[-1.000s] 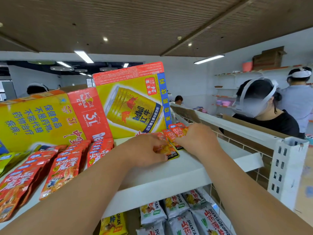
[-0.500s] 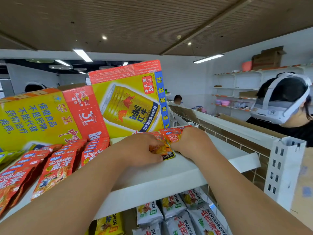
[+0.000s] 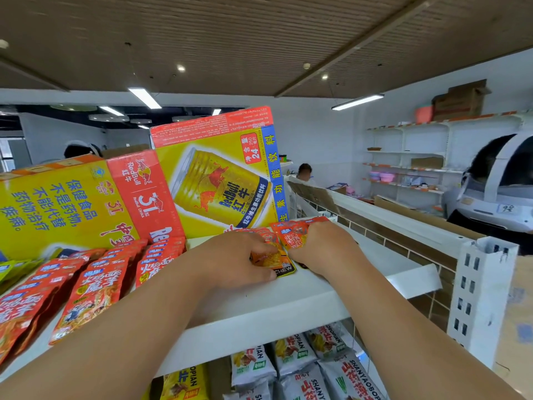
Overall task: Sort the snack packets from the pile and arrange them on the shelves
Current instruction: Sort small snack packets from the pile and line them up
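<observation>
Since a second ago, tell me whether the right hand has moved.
Yes: the right hand slid slightly left along the shelf, toward the upright Red Bull carton.

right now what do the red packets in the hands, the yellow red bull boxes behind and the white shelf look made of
Red packets: thin plastic or foil film, glossy; they crumple where held and catch light.
Yellow boxes: printed cardboard, slight sheen; flat panels, creased edges.
Shelf: probably painted metal, smooth white; thin folded front lip, slotted upright beside it.
</observation>
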`<state>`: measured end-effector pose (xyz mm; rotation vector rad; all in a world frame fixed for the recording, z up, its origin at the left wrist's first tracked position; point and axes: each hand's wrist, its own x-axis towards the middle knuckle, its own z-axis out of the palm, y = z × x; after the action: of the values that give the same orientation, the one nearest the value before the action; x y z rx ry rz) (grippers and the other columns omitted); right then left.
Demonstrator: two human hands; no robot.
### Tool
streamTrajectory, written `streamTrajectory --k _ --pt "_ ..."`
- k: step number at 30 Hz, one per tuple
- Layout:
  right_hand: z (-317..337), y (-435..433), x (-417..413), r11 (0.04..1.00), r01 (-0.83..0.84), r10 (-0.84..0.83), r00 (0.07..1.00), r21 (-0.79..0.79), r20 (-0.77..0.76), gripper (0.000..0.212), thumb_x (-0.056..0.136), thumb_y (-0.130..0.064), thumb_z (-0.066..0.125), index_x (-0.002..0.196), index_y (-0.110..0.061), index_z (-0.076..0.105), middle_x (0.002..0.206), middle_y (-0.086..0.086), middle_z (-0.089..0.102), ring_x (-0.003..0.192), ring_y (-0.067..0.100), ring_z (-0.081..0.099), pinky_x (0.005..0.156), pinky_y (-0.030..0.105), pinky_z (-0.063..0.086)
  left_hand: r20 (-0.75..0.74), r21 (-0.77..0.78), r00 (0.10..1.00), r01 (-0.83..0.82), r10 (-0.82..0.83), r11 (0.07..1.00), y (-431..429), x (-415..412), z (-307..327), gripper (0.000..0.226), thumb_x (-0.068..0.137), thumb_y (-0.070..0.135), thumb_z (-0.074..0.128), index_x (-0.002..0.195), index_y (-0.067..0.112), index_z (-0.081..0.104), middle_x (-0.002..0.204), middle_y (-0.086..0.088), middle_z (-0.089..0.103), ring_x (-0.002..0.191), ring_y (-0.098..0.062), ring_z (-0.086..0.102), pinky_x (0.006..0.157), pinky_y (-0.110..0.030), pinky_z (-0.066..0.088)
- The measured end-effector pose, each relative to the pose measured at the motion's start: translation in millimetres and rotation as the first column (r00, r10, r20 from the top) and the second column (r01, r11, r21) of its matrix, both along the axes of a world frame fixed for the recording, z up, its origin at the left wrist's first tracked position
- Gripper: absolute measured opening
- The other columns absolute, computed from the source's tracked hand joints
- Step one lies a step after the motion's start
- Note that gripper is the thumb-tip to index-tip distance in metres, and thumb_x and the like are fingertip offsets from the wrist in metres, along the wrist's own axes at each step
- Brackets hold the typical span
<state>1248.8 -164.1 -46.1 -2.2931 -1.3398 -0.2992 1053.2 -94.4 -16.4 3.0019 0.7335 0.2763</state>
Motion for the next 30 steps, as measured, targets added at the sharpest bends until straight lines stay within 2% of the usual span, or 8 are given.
streamTrajectory --k 3,8,11,16,23,30 --pt "3.7 -3.6 -1.2 0.999 0.005 -0.005 1.000 -0.036 0.005 0.045 0.082 -0.061 0.063 0.100 -0.020 0.065 0.086 0.002 0.059 0.083 0.023 0.061 0.069 0.031 0.047 0.001 -0.006 1.000 0.002 -0.002 1.000 0.2 -0.1 0.3 0.056 0.093 0.052 0.064 0.146 0.046 0.048 0.155 0.015 0.043 0.141 -0.008 0.038 0.112 -0.024 0.032" --pt "1.4 -1.1 -0.6 1.000 -0.016 0.015 1.000 -0.014 -0.026 0.048 0.079 -0.063 0.061 0.099 -0.020 0.068 0.090 0.003 0.067 0.084 0.023 0.066 0.075 0.034 0.056 0.002 -0.014 1.000 -0.013 0.013 1.000 1.5 0.1 -1.1 0.057 0.093 0.053 0.064 0.147 0.046 0.047 0.157 0.015 0.041 0.143 -0.008 0.037 0.113 -0.025 0.030" --pt "2.1 -1.8 -1.3 0.999 -0.005 0.004 1.000 -0.036 -0.010 0.048 0.081 -0.063 0.062 0.100 -0.020 0.066 0.088 0.003 0.064 0.086 0.023 0.065 0.075 0.033 0.054 0.010 -0.026 1.000 -0.020 0.021 0.999 2.0 -0.4 -2.0 0.058 0.092 0.053 0.066 0.147 0.046 0.047 0.156 0.015 0.041 0.143 -0.008 0.037 0.114 -0.025 0.030" --pt "-0.7 -0.2 -1.9 1.000 -0.018 0.018 1.000 0.004 -0.001 0.052 0.073 -0.065 0.052 0.090 -0.018 0.066 0.085 0.004 0.066 0.081 0.025 0.064 0.072 0.032 0.055 0.008 -0.025 1.000 -0.019 0.020 1.000 3.1 -0.3 -2.9 0.058 0.092 0.052 0.066 0.147 0.044 0.048 0.156 0.014 0.042 0.142 -0.009 0.038 0.115 -0.027 0.032" --pt "0.8 -1.9 -1.2 0.999 -0.013 0.011 0.999 -0.038 -0.038 0.039 0.071 -0.054 0.060 0.086 -0.019 0.064 0.080 0.002 0.062 0.078 0.023 0.063 0.066 0.030 0.051 -0.001 -0.027 1.000 -0.024 0.024 0.999 3.2 0.2 -2.2 0.058 0.092 0.053 0.065 0.147 0.044 0.048 0.156 0.013 0.042 0.143 -0.010 0.038 0.115 -0.027 0.032" --pt "1.6 -2.3 -2.1 0.999 -0.013 0.011 0.999 -0.047 -0.047 0.041 0.072 -0.057 0.063 0.090 -0.020 0.065 0.083 0.002 0.064 0.080 0.022 0.064 0.072 0.033 0.056 -0.011 -0.030 0.999 -0.041 0.040 0.999 1.0 -0.9 -1.2 0.057 0.092 0.053 0.065 0.145 0.043 0.050 0.154 0.016 0.045 0.140 -0.010 0.041 0.114 -0.029 0.034"
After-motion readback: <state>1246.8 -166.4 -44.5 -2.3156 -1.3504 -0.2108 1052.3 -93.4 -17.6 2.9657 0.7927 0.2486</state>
